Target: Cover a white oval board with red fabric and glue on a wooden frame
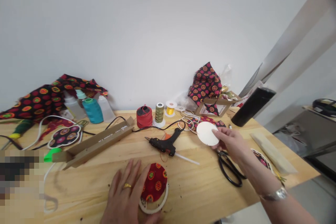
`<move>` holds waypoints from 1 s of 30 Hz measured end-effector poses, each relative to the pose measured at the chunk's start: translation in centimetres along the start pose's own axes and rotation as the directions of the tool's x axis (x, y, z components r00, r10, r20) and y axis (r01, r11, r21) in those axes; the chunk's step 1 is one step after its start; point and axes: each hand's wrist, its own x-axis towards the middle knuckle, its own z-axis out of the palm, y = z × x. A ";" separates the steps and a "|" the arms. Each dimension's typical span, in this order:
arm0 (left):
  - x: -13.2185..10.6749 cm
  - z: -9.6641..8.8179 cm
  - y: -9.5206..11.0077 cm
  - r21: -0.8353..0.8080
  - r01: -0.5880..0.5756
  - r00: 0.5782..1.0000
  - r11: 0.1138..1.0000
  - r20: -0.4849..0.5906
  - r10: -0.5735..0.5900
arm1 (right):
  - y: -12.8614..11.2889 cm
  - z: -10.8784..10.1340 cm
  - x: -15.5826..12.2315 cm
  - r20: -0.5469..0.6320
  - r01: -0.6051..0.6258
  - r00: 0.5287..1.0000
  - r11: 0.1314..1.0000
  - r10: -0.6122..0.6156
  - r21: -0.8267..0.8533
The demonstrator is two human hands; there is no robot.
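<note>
A pine tabletop (199, 189) runs across the view, with a black fabric printed in red and orange rounds (49, 99) bunched along its far left edge and a similar piece (204, 84) standing in a cardboard box (214, 106) at the far right. A long cardboard strip (99, 143) lies aslant left of centre, and a black hot glue gun (162, 145) rests on its side mid-table, its thin cord (157, 128) looping behind it. A snag on that cord could drag the gun across the wood, and if the gun is hot, its nozzle could mark whatever it reaches. Near the front edge, the left hand (123, 196) lies beside a red patterned fabric round (154, 182) set in a white ring (157, 207), its fingers (123, 178) spread and touching the round's left side; the round could slip from the tilted ring if that contact eases. The right hand (231, 143) is over black-handled scissors (231, 171), its fingers (216, 133) pinching a white round disc (206, 133) by one edge, a light hold that could let it drop.
</note>
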 end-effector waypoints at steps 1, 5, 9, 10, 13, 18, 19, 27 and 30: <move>0.0 0.2 0.3 0.006 0.034 0.998 0.999 0.050 -0.035 | 0.3 0.7 -1.0 0.022 -0.019 1.000 0.999 0.018 0.049; 0.5 0.4 1.4 -0.013 0.137 0.971 0.991 0.199 -0.131 | 1.7 4.1 -5.3 0.226 -0.185 0.967 0.937 0.120 0.295; 1.3 -0.1 1.9 -0.028 0.217 0.959 0.976 0.191 -0.208 | 3.0 6.5 -8.1 0.389 -0.297 0.906 0.903 0.164 0.311; 1.5 -0.3 2.0 -0.030 0.232 0.956 0.972 0.192 -0.222 | 3.0 6.8 -8.4 0.413 -0.308 0.894 0.905 0.171 0.293; 1.8 -1.0 1.7 -0.026 0.259 0.949 0.965 0.193 -0.250 | 2.7 7.1 -8.8 0.480 -0.311 0.862 0.920 0.166 0.240; 1.1 -1.8 0.4 -0.024 0.253 0.952 0.967 0.186 -0.244 | 1.8 8.2 -8.6 0.545 -0.235 0.829 0.962 0.122 0.142; 0.9 -1.8 0.0 -0.024 0.253 0.952 0.967 0.185 -0.244 | 1.8 8.6 -8.7 0.550 -0.209 0.828 0.970 0.110 0.120; -0.3 -1.7 -0.9 -0.049 0.235 0.964 0.971 0.143 -0.226 | 1.0 9.2 -7.8 0.231 0.373 0.928 0.776 -0.294 -0.509; -0.3 -1.8 -0.9 -0.084 0.209 0.975 0.974 0.092 -0.201 | -0.4 8.9 -5.7 0.255 0.428 0.902 0.645 -0.349 -0.633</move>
